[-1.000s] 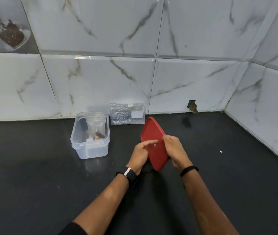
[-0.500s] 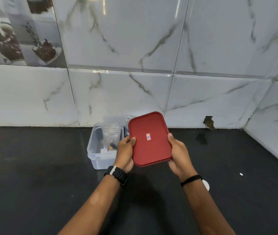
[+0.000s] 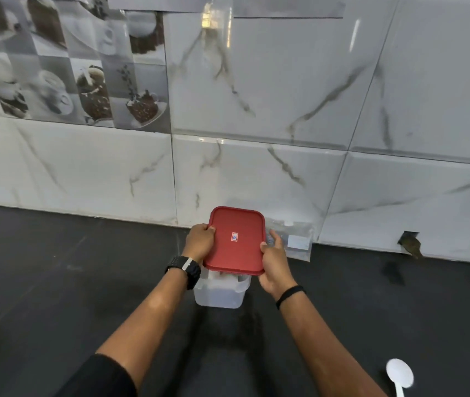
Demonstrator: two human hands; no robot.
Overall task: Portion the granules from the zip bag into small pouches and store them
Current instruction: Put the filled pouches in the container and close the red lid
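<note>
Black counter (image 3: 56,282) runs wall to wall under marble tiles (image 3: 285,81); upper left, a patch of printed tiles (image 3: 85,81) with cups and coffee beans.

Left hand (image 3: 199,242), black watch (image 3: 186,267) on the wrist, grips the left edge of the red lid (image 3: 235,242), fingers curled over the rim.

Lid is held roughly flat, small label facing up, above the clear tub (image 3: 219,293). Tub stands on the counter; only its near wall and rim show below the lid's front edge. Cannot tell whether lid and tub touch. Tub contents hidden by the lid, pouches not visible.

Right hand (image 3: 275,260), black band (image 3: 289,292) on the wrist, holds the lid's right edge, thumb on top, fingers under the rim.

Zip bag (image 3: 294,242) stands just right of the lid, against the base of the wall, white label on its face. Granules inside not discernible.

Further right, a broken hole in the wall (image 3: 410,243) at counter level.

Bottom right, a white spoon (image 3: 400,373) lies on the counter, well apart from the tub, handle cut off by the frame edge.
</note>
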